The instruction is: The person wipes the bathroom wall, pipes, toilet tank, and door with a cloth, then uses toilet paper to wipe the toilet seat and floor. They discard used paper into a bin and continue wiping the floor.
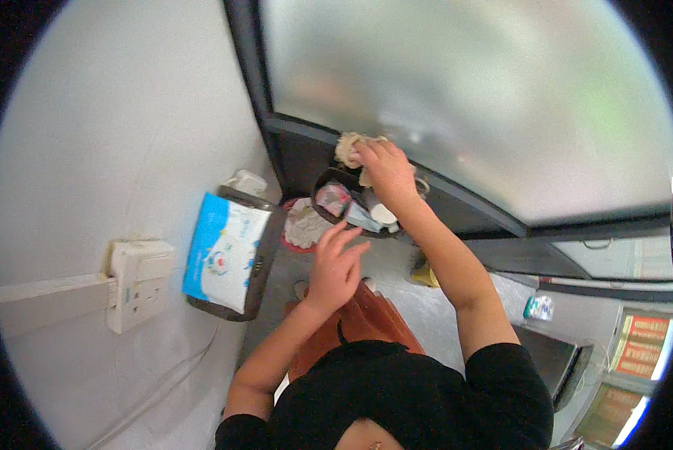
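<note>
My right hand (390,169) grips a crumpled beige cloth (348,149) against the dark lower frame bar (308,128) of a frosted glass panel (460,101). Part of the cloth is hidden under my fingers. Lower down, my left hand (336,267) hovers in front of my body, fingers apart and nothing in it. Below my hands sits a dark basket (318,194) with packets and a white cylindrical item (382,214) inside. Beside it is a red-rimmed bin (287,242) holding pale crumpled material.
A blue and white packet (224,253) rests on a dark wall-side holder (266,264) at left. Near it, a power socket (142,284) juts from the white wall. A yellow container (425,275) stands on the grey floor (426,315). A dark flat-topped object (544,354) is at right.
</note>
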A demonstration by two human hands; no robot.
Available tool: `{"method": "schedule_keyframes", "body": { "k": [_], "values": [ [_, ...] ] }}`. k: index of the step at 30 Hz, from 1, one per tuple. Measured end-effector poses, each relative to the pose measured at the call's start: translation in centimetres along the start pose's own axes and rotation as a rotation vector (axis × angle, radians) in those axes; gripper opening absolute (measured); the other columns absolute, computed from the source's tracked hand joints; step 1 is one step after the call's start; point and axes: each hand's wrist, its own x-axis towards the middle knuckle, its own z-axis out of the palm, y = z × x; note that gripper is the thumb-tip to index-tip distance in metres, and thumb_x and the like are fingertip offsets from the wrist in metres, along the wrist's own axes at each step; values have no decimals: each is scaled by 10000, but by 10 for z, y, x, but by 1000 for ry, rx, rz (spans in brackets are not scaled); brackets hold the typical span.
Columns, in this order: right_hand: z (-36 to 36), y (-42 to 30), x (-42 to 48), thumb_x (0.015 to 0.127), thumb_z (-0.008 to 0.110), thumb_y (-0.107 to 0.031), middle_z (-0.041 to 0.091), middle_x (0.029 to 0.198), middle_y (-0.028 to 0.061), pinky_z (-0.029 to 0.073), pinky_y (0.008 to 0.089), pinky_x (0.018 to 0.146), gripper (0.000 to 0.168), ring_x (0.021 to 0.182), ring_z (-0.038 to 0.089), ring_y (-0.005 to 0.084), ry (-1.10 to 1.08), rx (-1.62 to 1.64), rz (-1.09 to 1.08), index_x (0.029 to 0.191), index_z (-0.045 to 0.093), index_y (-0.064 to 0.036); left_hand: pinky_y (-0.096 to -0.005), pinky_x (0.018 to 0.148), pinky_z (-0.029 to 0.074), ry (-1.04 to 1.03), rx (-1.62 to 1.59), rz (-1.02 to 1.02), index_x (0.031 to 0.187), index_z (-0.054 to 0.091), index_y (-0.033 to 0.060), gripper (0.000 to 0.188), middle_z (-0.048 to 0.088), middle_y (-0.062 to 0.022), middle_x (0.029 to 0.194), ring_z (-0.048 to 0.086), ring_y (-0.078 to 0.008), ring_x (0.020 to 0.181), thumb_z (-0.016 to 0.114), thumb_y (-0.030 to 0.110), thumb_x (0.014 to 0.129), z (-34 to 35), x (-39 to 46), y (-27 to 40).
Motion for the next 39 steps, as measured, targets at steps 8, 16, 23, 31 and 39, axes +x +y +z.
{"method": "schedule_keyframes", "body": {
  "k": [8, 16, 23, 31, 39],
  "values": [
    [-108, 82, -93, 795, 590, -2, 643, 1232, 105, 442, 430, 1023, 351, 1173, 577, 309, -33, 35, 190, 1117, 676, -112, -472, 1066, 367, -95, 80, 2, 1128, 668, 22, 373, 568, -150, 1301, 442, -390, 1277, 543, -41, 783, 27, 10, 11],
    [-55, 95, -139, 794, 612, -139, 586, 1214, 61, 465, 428, 933, 362, 1090, 555, 289, 217, -118, 146, 1154, 650, -144, -495, 1137, 280, -186, 251, 53, 1400, 494, 74, 614, 354, -157, 1534, 327, -431, 1381, 472, -75, 804, 109, 69, 26],
    [-101, 220, -307, 756, 651, -104, 576, 1264, 61, 467, 462, 946, 382, 1136, 549, 312, 74, -337, 377, 1131, 668, -176, -488, 1139, 268, -206, 283, 22, 1411, 482, 68, 597, 345, -164, 1542, 293, -429, 1404, 464, -81, 834, 133, 81, 40],
    [-105, 190, -287, 755, 672, -106, 621, 1190, 112, 434, 474, 944, 277, 1128, 552, 350, 210, 51, 356, 1020, 679, -184, -505, 1160, 235, -201, 332, 178, 1422, 484, 82, 609, 289, -160, 1572, 249, -430, 1432, 465, -82, 836, 156, 107, 105],
    [-379, 262, -222, 842, 671, -146, 525, 1342, 127, 337, 438, 1004, 437, 1195, 485, 339, 1003, -736, 253, 1277, 653, -171, -526, 1179, 189, 8, 584, 482, 1473, 419, 103, 576, 207, -168, 1606, 127, -447, 1476, 462, 5, 907, 150, 193, 178]
  ]
}}
